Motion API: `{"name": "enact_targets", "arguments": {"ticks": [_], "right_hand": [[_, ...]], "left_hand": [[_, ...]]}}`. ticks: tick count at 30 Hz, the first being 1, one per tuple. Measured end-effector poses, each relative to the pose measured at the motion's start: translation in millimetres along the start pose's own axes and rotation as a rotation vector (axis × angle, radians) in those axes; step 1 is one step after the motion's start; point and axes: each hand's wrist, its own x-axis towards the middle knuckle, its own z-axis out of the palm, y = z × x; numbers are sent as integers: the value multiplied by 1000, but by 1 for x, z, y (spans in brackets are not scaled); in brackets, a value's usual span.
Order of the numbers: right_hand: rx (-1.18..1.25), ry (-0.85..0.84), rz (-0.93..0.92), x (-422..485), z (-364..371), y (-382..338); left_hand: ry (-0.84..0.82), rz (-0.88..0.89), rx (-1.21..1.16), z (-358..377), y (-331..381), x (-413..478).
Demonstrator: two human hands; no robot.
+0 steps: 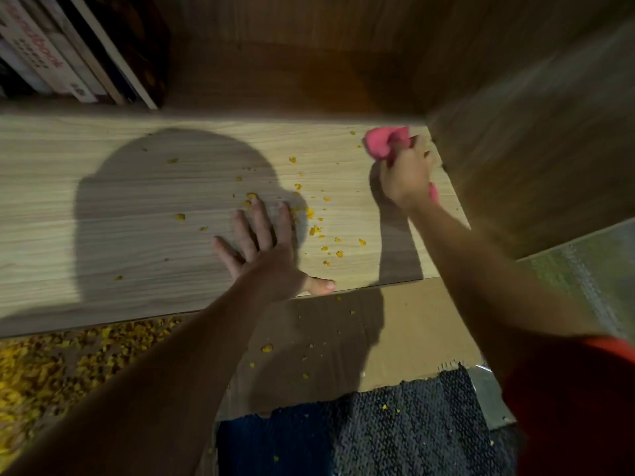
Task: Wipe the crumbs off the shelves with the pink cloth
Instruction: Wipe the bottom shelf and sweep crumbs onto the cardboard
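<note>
A light wooden shelf (103,207) runs across the view, with yellow crumbs (314,231) scattered over its right half. My right hand (407,176) is shut on the bunched pink cloth (383,142), pressing it on the shelf's far right end beside the side panel. My left hand (264,252) lies flat and open on the shelf near the front edge, fingers spread among the crumbs and thumb at the rim.
Books (68,53) stand on the shelf at the upper left. A brown side panel (532,149) closes the right end. Below the shelf lie a cardboard sheet (412,324) with fallen crumbs, a heap of crumbs (51,365) at left and a dark rug (395,434).
</note>
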Motion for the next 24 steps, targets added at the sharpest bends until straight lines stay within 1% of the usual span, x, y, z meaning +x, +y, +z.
{"name": "enact_targets", "arguments": {"ticks": [2,3,4,6,7,8,10,12,13,16,18,24], "right_hand": [[75,-49,-174,-24,15,-5],[163,-78,-210,-29,19,-7],[273,-78,-200,-30,18,-9],[494,20,-91,-20,6,-15],[528,77,-39,-9,0,-14],[477,117,2,1,-7,-12],[232,124,70,24,-18,-2],[27,47,116,47,-17,11],[-32,-1,134,57,-13,14],[-50,-55,163,72,-1,13],[-43,-60,133,79,2,4],[53,-128,-137,73,20,-32]], "left_hand": [[-2,-6,2,-1,1,-1],[-5,-9,0,-1,1,-1],[-9,-9,-2,-1,1,-2],[-17,-5,-3,-2,0,-2],[-23,-4,-3,-2,0,-2],[-29,-2,-4,-3,-1,-2],[-29,-2,-4,-3,-1,-2],[-24,-2,0,-2,-2,-1],[-16,-1,2,0,-2,-1],[17,-7,9,1,-2,1],[19,-18,12,1,0,2],[4,-34,20,1,0,2]]}}
